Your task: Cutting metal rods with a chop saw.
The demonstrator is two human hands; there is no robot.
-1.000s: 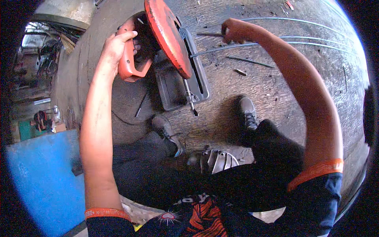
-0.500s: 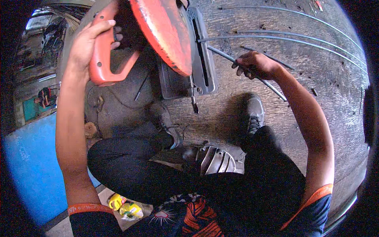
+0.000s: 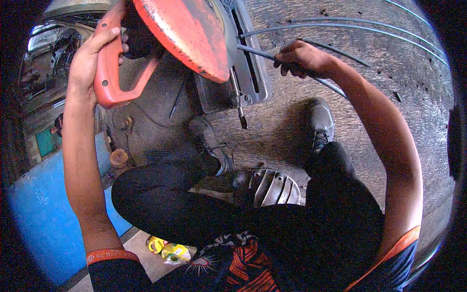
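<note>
Rod (image 3: 258,52): thin, dark, metal; upper centre of the frame, running from under the saw's guard rightward and down across the floor. Its near end lies over the saw base.

Right hand (image 3: 301,59): upper centre-right; grip closed around the rod, fingers curled over it.

Saw (image 3: 187,34): chop saw with an orange-red blade guard, top centre, raised and tilted. Grey metal base (image 3: 253,80) beneath it, slotted, resting on the floor.

Handle (image 3: 109,73): orange loop, upper left, part of the saw.

Left hand (image 3: 90,61): upper left; grip closed on the handle's outer side, arm stretched up from the lower left edge.

More rods (image 3: 369,30): several long thin ones, upper right, lying side by side on the floor, apart from the held one.

Floor (image 3: 389,126): rough, grey, pitted; fills the right half.

Shoes (image 3: 318,121): dark; one at centre-right just below the right hand, the other at centre, just below the base.

Ribbed metal part (image 3: 275,187): round, grey; centre, between the person's legs.

Blue panel (image 3: 39,214): lower left.

Yellow item (image 3: 170,250): bottom, left of centre; too small to identify.
</note>
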